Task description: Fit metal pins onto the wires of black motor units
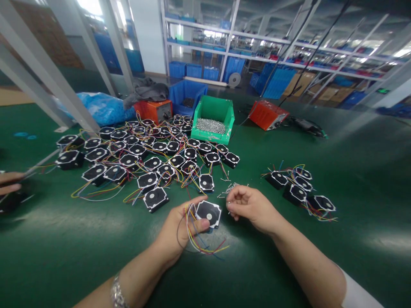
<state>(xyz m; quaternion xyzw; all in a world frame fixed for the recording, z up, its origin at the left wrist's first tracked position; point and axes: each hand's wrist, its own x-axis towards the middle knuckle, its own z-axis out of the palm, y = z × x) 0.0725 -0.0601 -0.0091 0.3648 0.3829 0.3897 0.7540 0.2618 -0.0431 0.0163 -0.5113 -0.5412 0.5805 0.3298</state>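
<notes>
My left hand (188, 224) grips a black square fan-like motor (208, 214) with white corners and a pale round centre. Yellow, red, white and blue wires (202, 246) trail from it toward me. Just to its right, my right hand (245, 203) pinches a small screw (229, 208), mostly hidden by the fingers. Behind that hand lies a little pile of loose screws (233, 187) on the green tabletop (257, 265). One more motor (206, 182) sits close behind the held one.
Many similar motors (147, 180) with tangled wires spread across the left and middle. A smaller group (295, 193) lies at right. Beyond stand a green bin (213, 109) of screws, a blue bin (186, 94) and orange boxes (268, 114). Another person's hand (10, 182) shows at far left.
</notes>
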